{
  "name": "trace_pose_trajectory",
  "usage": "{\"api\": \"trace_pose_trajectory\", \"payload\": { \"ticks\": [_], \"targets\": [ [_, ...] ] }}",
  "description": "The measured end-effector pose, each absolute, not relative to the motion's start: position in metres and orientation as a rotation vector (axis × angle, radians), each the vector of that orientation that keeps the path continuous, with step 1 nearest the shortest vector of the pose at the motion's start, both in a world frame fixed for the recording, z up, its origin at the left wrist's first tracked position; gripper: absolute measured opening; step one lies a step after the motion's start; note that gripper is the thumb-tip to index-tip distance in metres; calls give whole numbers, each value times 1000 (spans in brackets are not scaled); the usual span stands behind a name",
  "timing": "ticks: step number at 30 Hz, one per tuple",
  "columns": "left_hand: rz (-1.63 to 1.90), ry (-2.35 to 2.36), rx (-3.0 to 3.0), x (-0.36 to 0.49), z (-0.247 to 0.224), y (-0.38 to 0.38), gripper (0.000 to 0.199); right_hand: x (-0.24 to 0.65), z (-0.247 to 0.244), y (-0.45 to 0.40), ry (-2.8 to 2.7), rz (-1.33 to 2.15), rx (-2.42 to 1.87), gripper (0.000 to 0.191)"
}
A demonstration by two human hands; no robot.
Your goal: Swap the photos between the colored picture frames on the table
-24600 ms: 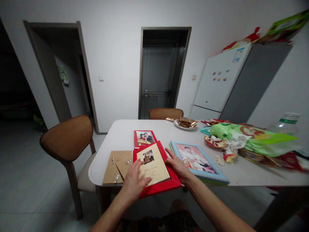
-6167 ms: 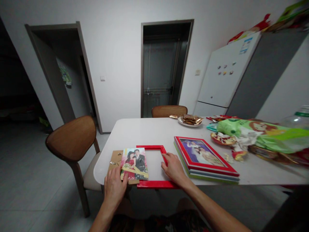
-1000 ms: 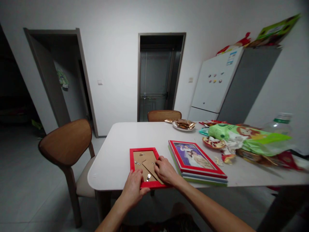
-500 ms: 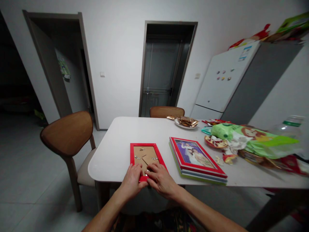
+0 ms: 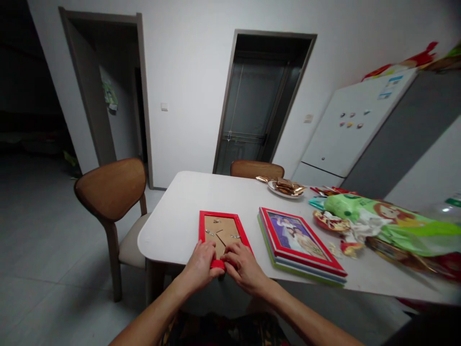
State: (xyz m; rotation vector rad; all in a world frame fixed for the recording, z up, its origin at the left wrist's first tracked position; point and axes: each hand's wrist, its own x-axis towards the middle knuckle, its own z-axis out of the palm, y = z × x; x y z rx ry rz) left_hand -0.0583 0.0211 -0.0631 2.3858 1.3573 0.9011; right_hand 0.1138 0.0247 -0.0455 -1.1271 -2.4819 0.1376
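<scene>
A red picture frame lies face down at the table's near edge, its brown backing board showing upward. Small metal fittings and a dark angled slit are visible on the board. My left hand grips the near left corner, thumb along the front edge and fingers over the rim. At the near edge, slightly right of the middle, my right hand has its fingers curled onto the frame and board. Its fingertips hide the fitting there. Right of my hands stands a stack of frames, topped by a red-framed photo.
The white table also carries a plate of wrapped snacks, an opened pomegranate, crumpled tissue and a green plastic package. Wooden chairs stand at the left and far side.
The camera view has turned and tilted slightly, so the scene sits farther right. My right fingers have bunched a little closer at the frame's near edge. My left hand keeps its grip.
</scene>
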Motion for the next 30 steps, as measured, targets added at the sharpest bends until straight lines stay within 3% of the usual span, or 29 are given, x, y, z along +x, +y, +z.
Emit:
{"api": "trace_pose_trajectory", "payload": {
  "ticks": [7,24,30],
  "targets": [
    [934,1360,2364,-67,-67,23,30,73,-49,73,-2360,168,-1254,29],
    [864,1356,2353,-70,-68,26,41,45,-48,117,-2399,354,-1159,19],
    [835,1320,2355,-71,-63,28,31,57,-47,156,-2088,333,-1594,20]
  ]
}}
